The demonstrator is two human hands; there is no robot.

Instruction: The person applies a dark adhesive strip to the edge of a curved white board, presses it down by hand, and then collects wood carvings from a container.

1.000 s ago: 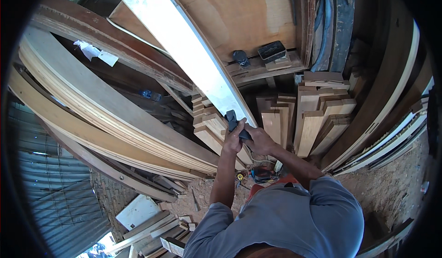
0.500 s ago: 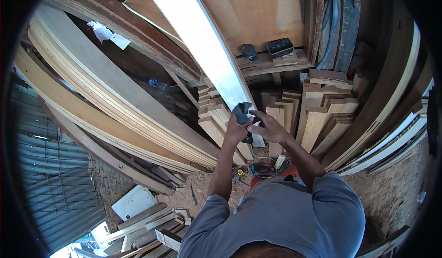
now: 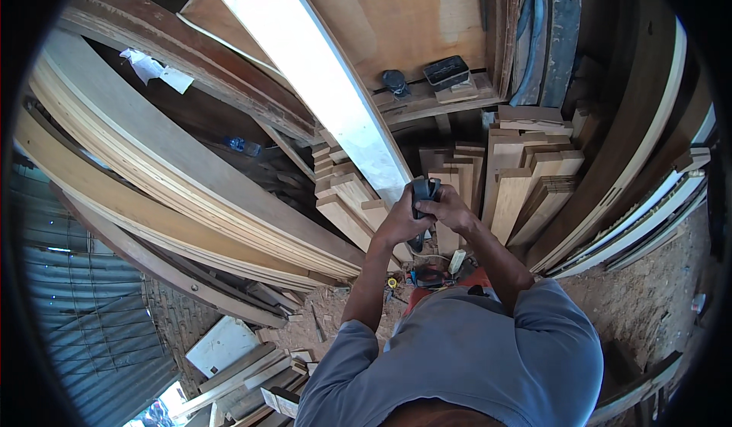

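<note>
- My left fingers (image 3: 407,204) are curled closed around a dark object (image 3: 424,191), and my right fingers (image 3: 448,204) close on it from the 3 o'clock side.
- That object sits between my two hands, just beside the lower end of the white board (image 3: 324,99); my grip covers much of it, so I cannot tell what kind of thing it is.
- From my hands, a black tray (image 3: 447,71) rests on wood just past 12 o'clock; its inside is too dark to read.
- Between 11 and 12 stands a dark pot (image 3: 395,83), its contents unclear.
- Between 9 and 10, a bluish bottle (image 3: 242,146) lies in shadow; whether it holds anything, I cannot tell.
- The white board runs off toward 11, washed out by glare and cut off at the upper edge.
- Wood pieces (image 3: 512,198) stand packed together toward 3, their lower ends partly hidden by one another.
- Toward 7, a yellow tape measure (image 3: 392,283) lies on the ground (image 3: 339,305).
- Near 6, a cluster of tools (image 3: 431,276) is partly covered by my body, too jumbled to separate.
</note>
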